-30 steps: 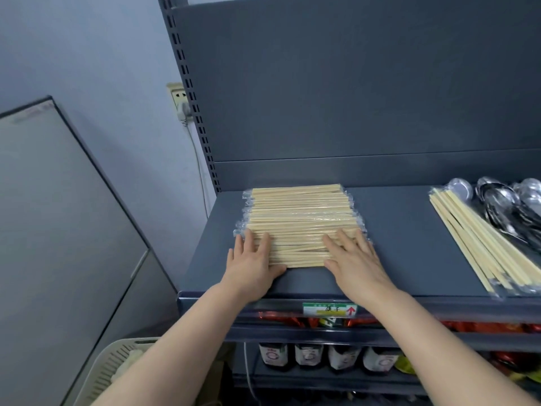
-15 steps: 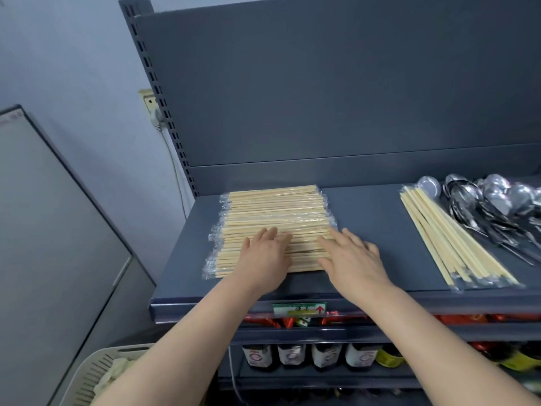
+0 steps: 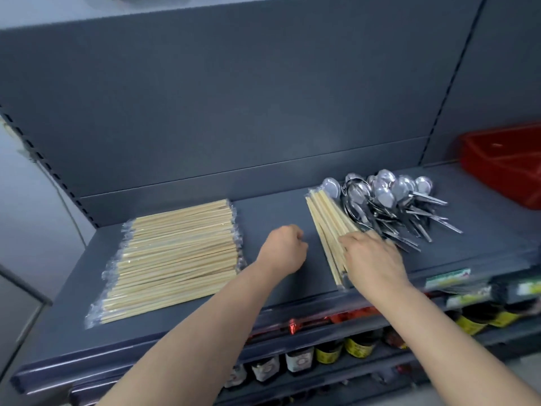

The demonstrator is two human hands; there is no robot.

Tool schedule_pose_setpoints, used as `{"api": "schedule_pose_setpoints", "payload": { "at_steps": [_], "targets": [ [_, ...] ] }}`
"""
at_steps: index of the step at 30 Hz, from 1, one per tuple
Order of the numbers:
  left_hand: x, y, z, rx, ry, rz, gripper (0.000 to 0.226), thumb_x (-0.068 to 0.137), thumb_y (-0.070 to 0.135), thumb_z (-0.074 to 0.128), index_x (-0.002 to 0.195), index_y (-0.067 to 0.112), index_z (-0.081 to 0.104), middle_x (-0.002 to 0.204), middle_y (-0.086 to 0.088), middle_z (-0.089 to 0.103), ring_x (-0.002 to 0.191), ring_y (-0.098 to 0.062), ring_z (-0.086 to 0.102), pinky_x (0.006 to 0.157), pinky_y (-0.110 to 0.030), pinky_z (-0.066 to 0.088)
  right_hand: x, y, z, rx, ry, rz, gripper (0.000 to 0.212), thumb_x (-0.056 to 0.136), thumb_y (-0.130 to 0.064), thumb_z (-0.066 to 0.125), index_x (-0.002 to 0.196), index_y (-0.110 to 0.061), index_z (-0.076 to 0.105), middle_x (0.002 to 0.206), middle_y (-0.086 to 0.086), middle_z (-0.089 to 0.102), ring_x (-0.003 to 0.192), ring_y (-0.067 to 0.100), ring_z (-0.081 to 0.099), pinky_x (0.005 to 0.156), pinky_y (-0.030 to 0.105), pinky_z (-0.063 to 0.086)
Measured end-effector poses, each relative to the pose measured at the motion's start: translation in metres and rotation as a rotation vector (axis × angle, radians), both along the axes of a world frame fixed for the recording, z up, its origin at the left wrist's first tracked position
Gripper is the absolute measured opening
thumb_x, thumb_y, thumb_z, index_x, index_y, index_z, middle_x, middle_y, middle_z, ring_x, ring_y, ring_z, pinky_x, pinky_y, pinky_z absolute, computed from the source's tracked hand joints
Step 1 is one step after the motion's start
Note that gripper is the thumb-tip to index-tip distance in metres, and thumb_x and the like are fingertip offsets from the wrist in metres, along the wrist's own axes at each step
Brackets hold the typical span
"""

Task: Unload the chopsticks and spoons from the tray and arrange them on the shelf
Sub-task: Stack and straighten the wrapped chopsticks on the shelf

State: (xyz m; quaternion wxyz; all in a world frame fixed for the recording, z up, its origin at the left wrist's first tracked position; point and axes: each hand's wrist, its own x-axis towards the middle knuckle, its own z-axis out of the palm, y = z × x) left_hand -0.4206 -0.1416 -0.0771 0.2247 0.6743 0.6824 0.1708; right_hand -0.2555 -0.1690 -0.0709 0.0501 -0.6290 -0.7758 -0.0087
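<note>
Chopsticks (image 3: 175, 259) lay stacked at the left end of the shelf (image 3: 278, 212). The right hand (image 3: 371, 259) pressed seemingly flat fingers (image 3: 377, 238) on a skewed bundle (image 3: 325, 218) by the front edge, likely to straighten it beside the spoons (image 3: 389, 200); the left hand (image 3: 282, 250) hovered curled, empty.

On my feed the grey shelf (image 3: 275, 212) carries 2 lots of wrapped chopsticks. The wide stack (image 3: 175, 259) lies flat on the left. The slim bundle (image 3: 325, 221) lies angled on the right, touching a heap of steel spoons (image 3: 389, 200). My left hand (image 3: 282, 249) is curled and holds nothing, over bare shelf between them. My right hand (image 3: 371, 259) rests palm-down on the slim bundle's near end. A red tray (image 3: 506, 165) sits far right, and bottles (image 3: 328, 351) stand below.
</note>
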Motion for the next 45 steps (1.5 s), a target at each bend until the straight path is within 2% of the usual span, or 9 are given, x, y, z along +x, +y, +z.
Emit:
{"api": "schedule_pose_setpoints", "payload": {
  "at_steps": [3,7,10,18,23,26,33,38,45],
  "targets": [
    [0.034,0.021,0.000,-0.036,-0.077,0.073,0.012,0.090,0.014,0.051,0.080,0.016,0.047,0.104,-0.015,0.065,0.099,-0.030,0.059,0.075,-0.030,0.047,0.025,0.006,-0.005,-0.007,0.034,0.021,0.033,0.088,-0.009,0.050,0.117,-0.023,0.058,0.127,-0.009,0.055,0.111,0.017,0.043,0.088,0.034,0.039],
    [0.069,0.051,0.001,-0.081,-0.189,0.253,0.032,0.085,0.035,0.062,0.096,0.004,0.061,0.088,-0.010,0.065,0.084,-0.026,0.062,0.062,-0.025,0.039,0.049,0.020,-0.018,-0.073,0.133,0.189,0.032,0.092,-0.015,0.048,0.117,-0.027,0.064,0.130,-0.019,0.055,0.108,0.013,0.038,0.089,0.031,0.040],
    [0.085,0.065,0.005,-0.162,-0.236,0.337,0.032,0.079,0.041,0.068,0.072,0.013,0.053,0.067,0.000,0.055,0.069,-0.023,0.058,0.061,-0.026,0.045,0.059,0.029,-0.022,-0.084,0.183,0.251,0.035,0.091,-0.016,0.052,0.120,-0.029,0.067,0.135,-0.019,0.054,0.117,0.011,0.040,0.095,0.032,0.038],
    [0.082,0.078,0.010,-0.192,-0.344,0.490,0.017,0.080,0.020,0.058,0.069,0.012,0.047,0.063,-0.003,0.050,0.056,-0.021,0.049,0.054,-0.024,0.040,0.068,0.033,-0.029,0.013,0.212,0.289,0.030,0.085,-0.003,0.056,0.101,-0.023,0.072,0.109,-0.017,0.066,0.099,0.015,0.047,0.081,0.032,0.046],
    [0.064,0.073,0.007,-0.118,-0.610,0.602,0.009,0.085,0.014,0.058,0.088,0.007,0.053,0.089,-0.016,0.066,0.079,-0.030,0.065,0.066,-0.035,0.053,0.065,0.032,-0.025,0.026,0.253,0.250,0.023,0.091,-0.010,0.055,0.099,-0.025,0.071,0.100,-0.015,0.068,0.095,0.011,0.046,0.087,0.033,0.046],
    [0.056,0.071,0.005,-0.107,-0.580,0.615,0.010,0.085,0.014,0.058,0.083,0.011,0.049,0.096,-0.018,0.068,0.086,-0.032,0.068,0.073,-0.040,0.055,0.063,0.032,-0.020,0.047,0.244,0.217,0.022,0.092,-0.012,0.054,0.094,-0.026,0.070,0.093,-0.014,0.067,0.092,0.011,0.046,0.083,0.031,0.045],
    [0.069,0.069,-0.002,-0.113,-0.082,0.465,0.031,0.074,0.029,0.072,0.067,0.013,0.047,0.065,-0.003,0.057,0.058,-0.020,0.054,0.048,-0.023,0.038,0.065,0.033,-0.020,-0.004,0.198,0.274,0.025,0.088,-0.008,0.054,0.093,-0.025,0.072,0.094,-0.014,0.066,0.089,0.011,0.043,0.080,0.029,0.043],
    [0.062,0.068,0.001,-0.101,-0.120,0.492,0.019,0.081,0.022,0.060,0.072,0.013,0.047,0.066,-0.001,0.052,0.058,-0.019,0.052,0.050,-0.023,0.039,0.064,0.031,-0.016,-0.016,0.159,0.255,0.021,0.090,-0.012,0.053,0.096,-0.025,0.070,0.097,-0.013,0.066,0.097,0.013,0.047,0.085,0.031,0.043],
    [0.033,0.053,0.027,0.176,-0.803,0.386,0.008,0.088,0.014,0.063,0.092,0.010,0.057,0.079,-0.006,0.057,0.073,-0.022,0.054,0.070,-0.035,0.046,0.019,0.036,0.006,-0.370,0.834,0.186,0.063,0.092,-0.034,0.059,0.148,-0.027,0.032,0.139,-0.012,0.049,0.129,0.011,0.045,0.107,0.031,0.037]
  ]
}}
